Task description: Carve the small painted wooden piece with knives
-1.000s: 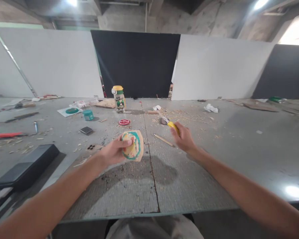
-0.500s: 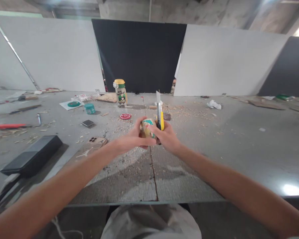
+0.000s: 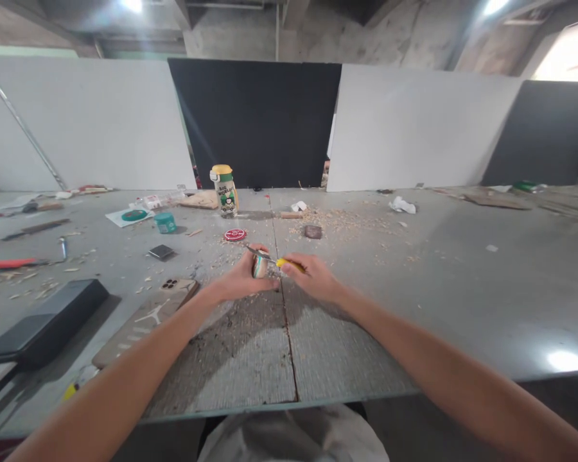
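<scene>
In the head view, your left hand [image 3: 238, 281] grasps a small, pale piece [image 3: 260, 266] with a turquoise streak, its thumb stretched out below it. The piece is seen nearly edge-on, held above the bench [image 3: 462, 301], around the middle of its width and back from the near edge. Your right hand [image 3: 315, 276] is wrapped around the smooth yellow handle of a cutter [image 3: 283, 262]; its thin metal blade points left across the piece, though you can't tell here whether it is touching.

Under your 2 hands, the bench is grey, grainy and gritty, split by a dark seam running to the near edge. Just beyond them lie a flat, round red disc [image 3: 235, 235] and a rough-looking brown block [image 3: 313, 231]. Curled, pale shavings [image 3: 347, 218] spread behind the block, and a crumpled white paper [image 3: 403, 205] sits farther right. Toward the far edge stands a clear bottle [image 3: 226, 196] with a yellow lid, upright; left of it and nearer you is a squat teal jar [image 3: 164, 223]. Toward the near left corner, a flat tan phone [image 3: 144, 321] lies beside a blocky, dark box [image 3: 45, 321].
</scene>
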`<state>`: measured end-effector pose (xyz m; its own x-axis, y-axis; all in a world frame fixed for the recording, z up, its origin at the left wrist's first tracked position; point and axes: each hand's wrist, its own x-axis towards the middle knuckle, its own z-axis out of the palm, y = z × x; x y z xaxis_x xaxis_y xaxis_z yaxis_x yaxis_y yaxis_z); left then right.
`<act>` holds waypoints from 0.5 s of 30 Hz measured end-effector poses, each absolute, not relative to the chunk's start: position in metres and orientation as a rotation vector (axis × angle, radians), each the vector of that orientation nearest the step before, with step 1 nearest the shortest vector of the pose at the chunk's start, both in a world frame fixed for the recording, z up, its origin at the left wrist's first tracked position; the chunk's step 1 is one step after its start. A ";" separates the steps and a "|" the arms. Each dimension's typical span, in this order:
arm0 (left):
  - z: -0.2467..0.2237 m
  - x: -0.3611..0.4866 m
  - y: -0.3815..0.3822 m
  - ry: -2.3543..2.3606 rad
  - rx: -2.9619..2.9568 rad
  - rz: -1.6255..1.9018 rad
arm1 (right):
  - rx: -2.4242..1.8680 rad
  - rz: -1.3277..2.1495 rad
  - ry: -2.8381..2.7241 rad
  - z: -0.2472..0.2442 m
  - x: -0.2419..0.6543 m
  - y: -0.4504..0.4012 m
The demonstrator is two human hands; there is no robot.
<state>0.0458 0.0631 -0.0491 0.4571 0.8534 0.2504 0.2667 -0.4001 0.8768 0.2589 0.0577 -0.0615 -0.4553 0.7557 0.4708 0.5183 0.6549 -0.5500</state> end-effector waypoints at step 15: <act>-0.040 0.046 0.060 0.905 1.894 0.811 | -1.038 0.198 -2.384 -0.061 0.259 0.052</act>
<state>0.0464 0.0603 -0.0398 0.5249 0.8316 0.1814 0.2712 -0.3654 0.8905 0.2592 0.0520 -0.0606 -0.5660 0.7159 0.4088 0.6387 0.6943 -0.3317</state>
